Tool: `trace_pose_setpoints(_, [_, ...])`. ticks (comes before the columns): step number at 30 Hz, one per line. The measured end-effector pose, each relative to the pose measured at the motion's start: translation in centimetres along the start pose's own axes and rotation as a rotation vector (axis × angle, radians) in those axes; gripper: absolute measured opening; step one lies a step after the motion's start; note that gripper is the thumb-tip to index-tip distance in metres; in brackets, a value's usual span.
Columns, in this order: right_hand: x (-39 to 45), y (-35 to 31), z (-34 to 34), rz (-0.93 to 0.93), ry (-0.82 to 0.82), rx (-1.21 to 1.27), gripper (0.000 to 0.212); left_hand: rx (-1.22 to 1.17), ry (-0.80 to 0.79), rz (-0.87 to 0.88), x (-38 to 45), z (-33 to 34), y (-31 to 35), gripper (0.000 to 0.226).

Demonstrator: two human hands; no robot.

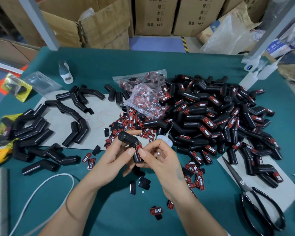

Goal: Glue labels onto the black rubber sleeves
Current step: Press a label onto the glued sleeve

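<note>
Here I see my left hand point(116, 155) gripping a bent black rubber sleeve point(131, 145) just above the green table point(126, 210), while my right hand point(157, 157) pinches a red label point(138, 149) against it. The labelled sleeve pile point(220, 120) lies right of that sleeve, loose labels point(126, 126) just behind it, and scissors point(255, 198) far right.

Bare green table cloth point(126, 217) lies open between the forearms, dotted only with flat red-and-black labels point(156, 210). To the right a big heap of labelled black rubber sleeves point(220, 120) and black scissors point(255, 201) block passage; unlabelled black bent sleeves point(41, 133) and a white cable point(41, 189) crowd the left.
</note>
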State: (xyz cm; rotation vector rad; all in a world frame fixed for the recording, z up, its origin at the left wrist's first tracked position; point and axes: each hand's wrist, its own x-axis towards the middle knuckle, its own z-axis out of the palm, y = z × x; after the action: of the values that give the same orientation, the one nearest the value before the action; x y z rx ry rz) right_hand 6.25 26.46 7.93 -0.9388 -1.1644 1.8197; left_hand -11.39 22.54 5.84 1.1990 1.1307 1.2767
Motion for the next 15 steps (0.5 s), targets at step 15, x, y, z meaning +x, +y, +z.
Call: trace_pose_setpoints(15, [0.02, 0.33, 0.08, -0.029, 0.011, -0.038, 0.009, 0.026, 0.017, 0.021, -0.07, 0.35, 0.17, 0.041])
